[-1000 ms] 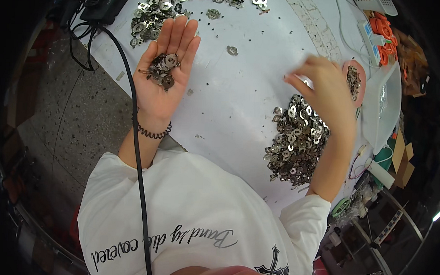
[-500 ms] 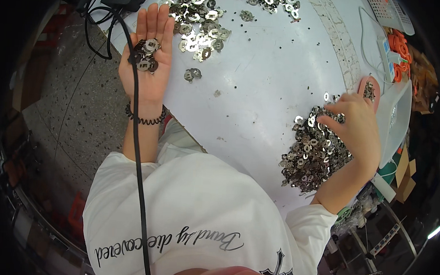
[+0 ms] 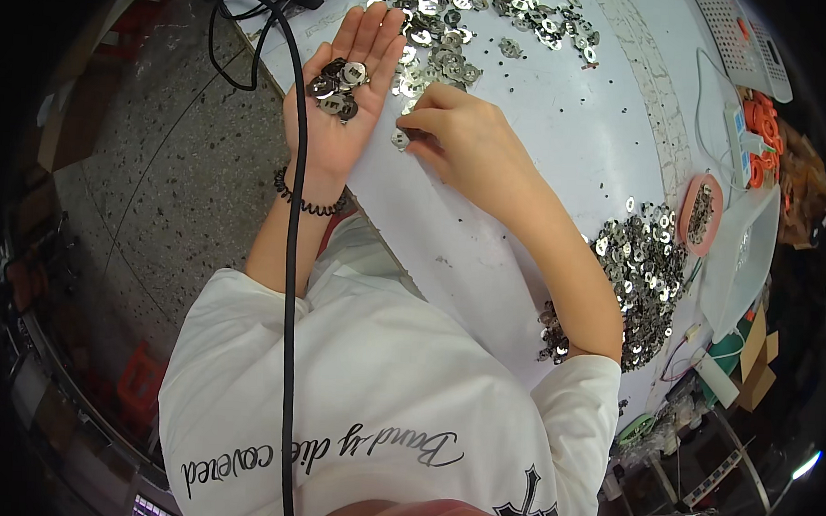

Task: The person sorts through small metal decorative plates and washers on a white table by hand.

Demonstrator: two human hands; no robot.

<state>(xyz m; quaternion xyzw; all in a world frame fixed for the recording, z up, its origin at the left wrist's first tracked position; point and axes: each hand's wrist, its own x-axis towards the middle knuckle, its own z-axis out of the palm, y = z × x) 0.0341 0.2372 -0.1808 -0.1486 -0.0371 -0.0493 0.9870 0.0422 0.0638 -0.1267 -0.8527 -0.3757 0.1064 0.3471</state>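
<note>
My left hand (image 3: 334,110) is palm up with its fingers stretched flat, and several small round metal parts (image 3: 339,92), silvery and dark with cut-outs, rest on its palm. Close beside it, over the table edge, my right hand (image 3: 454,137) points down in a pinch. Between its thumb and forefinger is a small round metal part (image 3: 400,137); the other fingertips are partly hidden. Just beyond both hands lies a loose spread of similar round metal parts (image 3: 449,64) on the white table (image 3: 545,126). A black cable crosses in front of my left wrist.
A dense heap of small metal parts (image 3: 644,284) lies by my right forearm. Past it are a pink dish (image 3: 690,213) of small pieces, a clear plastic tray (image 3: 745,260), a power strip (image 3: 735,142) and a white perforated basket (image 3: 757,52). Tiny dark bits dot the table.
My right hand has moved left from the heap, across to the loose parts beside my left hand, and closed on one. The whole view has shifted slightly; my left hand keeps its parts.
</note>
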